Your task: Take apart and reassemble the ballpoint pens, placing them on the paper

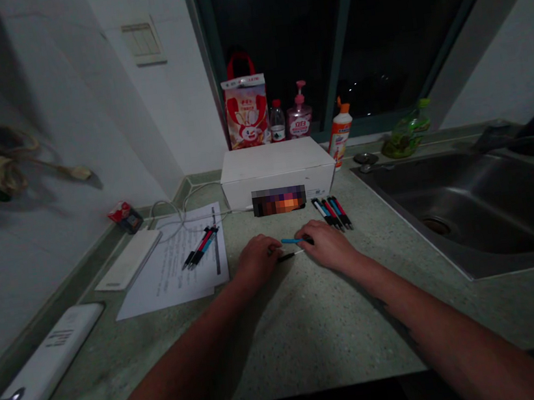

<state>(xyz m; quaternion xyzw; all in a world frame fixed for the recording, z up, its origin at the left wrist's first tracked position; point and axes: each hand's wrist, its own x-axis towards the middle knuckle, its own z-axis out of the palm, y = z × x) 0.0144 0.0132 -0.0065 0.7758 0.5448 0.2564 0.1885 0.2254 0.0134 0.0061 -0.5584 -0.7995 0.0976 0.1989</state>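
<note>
My right hand (329,244) is closed on a blue pen barrel (291,241) that has a black end and points left. Facing it, my left hand (259,257) has its fingers curled at a black pen part (285,258). From that part a thin pale refill (298,252) sticks out toward my right hand. The pen pieces are close together but apart, low over the counter. Several pens (332,214) lie side by side just beyond my right hand. On the printed paper (171,291), left of my left hand, lie several more pens (201,248).
A phone (279,201) with a blurred screen leans on a white box (276,159), its cable running left. Bottles and a red bag (247,114) stand behind. A metal sink (468,200) is at right. A white power strip (55,352) lies at left.
</note>
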